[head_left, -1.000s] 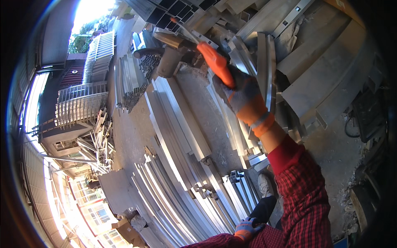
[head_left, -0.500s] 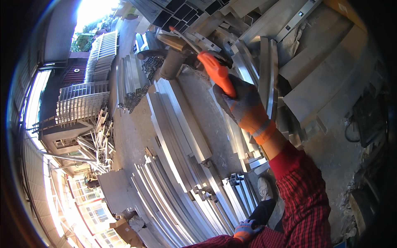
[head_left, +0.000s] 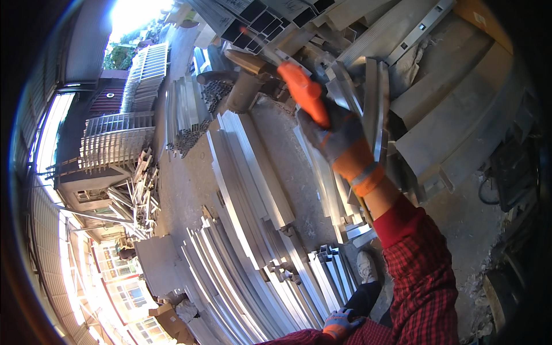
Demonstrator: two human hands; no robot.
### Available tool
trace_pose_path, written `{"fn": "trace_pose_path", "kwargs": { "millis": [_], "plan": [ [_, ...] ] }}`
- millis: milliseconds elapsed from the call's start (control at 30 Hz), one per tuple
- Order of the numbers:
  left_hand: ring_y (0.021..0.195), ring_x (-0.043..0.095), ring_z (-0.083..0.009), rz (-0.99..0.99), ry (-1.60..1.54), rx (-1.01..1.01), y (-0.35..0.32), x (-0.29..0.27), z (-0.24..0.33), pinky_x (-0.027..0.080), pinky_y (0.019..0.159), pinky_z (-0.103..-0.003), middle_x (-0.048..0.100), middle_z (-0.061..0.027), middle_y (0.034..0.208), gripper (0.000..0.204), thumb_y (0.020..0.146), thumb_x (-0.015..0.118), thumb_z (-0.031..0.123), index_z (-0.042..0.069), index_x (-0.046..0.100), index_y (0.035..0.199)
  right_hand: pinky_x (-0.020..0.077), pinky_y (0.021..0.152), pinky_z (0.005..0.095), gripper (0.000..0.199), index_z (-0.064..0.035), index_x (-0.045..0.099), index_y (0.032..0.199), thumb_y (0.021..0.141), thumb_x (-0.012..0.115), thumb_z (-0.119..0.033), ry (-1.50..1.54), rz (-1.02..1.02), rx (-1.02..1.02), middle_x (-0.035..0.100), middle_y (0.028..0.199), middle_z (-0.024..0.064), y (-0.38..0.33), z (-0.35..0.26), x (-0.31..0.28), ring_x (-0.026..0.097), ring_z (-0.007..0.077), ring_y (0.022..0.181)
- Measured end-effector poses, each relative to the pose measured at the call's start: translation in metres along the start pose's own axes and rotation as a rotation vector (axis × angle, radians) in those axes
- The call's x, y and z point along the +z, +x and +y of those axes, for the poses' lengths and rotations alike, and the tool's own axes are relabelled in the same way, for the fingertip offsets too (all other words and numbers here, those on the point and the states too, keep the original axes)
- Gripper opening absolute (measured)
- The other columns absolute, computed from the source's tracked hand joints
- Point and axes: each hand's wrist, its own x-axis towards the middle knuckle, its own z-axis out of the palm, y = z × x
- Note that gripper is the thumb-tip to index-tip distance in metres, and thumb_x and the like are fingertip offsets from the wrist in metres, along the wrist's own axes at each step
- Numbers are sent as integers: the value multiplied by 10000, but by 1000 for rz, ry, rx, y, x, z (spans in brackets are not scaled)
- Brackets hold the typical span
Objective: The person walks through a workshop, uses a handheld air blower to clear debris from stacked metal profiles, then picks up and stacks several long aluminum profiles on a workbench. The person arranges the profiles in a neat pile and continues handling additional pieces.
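Note:
My right hand point(head_left: 338, 138), in a grey and orange work glove, is stretched out ahead with its fingers closed round an orange-handled tool point(head_left: 305, 92). A thin shaft, blurred now, runs from the handle to a small orange tip; its exact kind I cannot make out. The tool points up and left, over metal pieces on the floor. My left hand point(head_left: 340, 323), in a matching glove, lies low against my red checked clothing by my dark trouser leg, fingers laid out and holding nothing visible.
Long aluminium profiles point(head_left: 247, 172) lie in bundles on the concrete floor, more of them point(head_left: 221, 276) near my leg. Dark square tubes point(head_left: 259, 23) are stacked ahead. A metal cylinder point(head_left: 244, 92) stands beside the tool. Wide metal sheets point(head_left: 460, 115) lie at right; scrap strips point(head_left: 138, 201) are heaped at left.
My right hand and the tool have shifted a little to the right and down, and the shaft has blurred. The whole view has shifted slightly; my left hand stays in place.

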Motion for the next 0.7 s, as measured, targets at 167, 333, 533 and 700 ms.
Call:
{"fn": "trace_pose_path", "kwargs": {
  "millis": [167,333,533,700],
  "plan": [
    [1247,465,-366,-22,-12,-2,-5,-9,6,381,1035,-466,506,-161,1354,767,841,457,725,144,523,1337,522,723,381,222,-48,628,1056,860,667,-143,-147,-22,-119,667,877,187,-8,3,5,655,364,802],
    [1255,462,-363,-12,-25,4,-4,-7,3,378,1038,-465,513,-164,1347,778,842,459,726,127,524,1335,519,704,388,219,-51,629,1052,860,669,-148,-56,27,-69,664,858,188,-3,0,2,656,365,790],
    [1265,455,-357,-35,-22,2,-9,-16,8,371,1044,-462,508,-166,1354,794,850,443,729,110,516,1342,523,692,383,219,-65,630,1042,852,677,-163,-134,11,0,666,838,180,-9,-9,0,656,363,759],
    [1273,447,-350,-68,-29,-17,-7,-18,9,366,1048,-467,496,-160,1371,792,856,439,725,108,513,1349,530,706,404,255,-34,629,1069,844,660,-151,-240,-138,63,677,884,195,-24,-27,-5,658,375,802]
  ]
}}
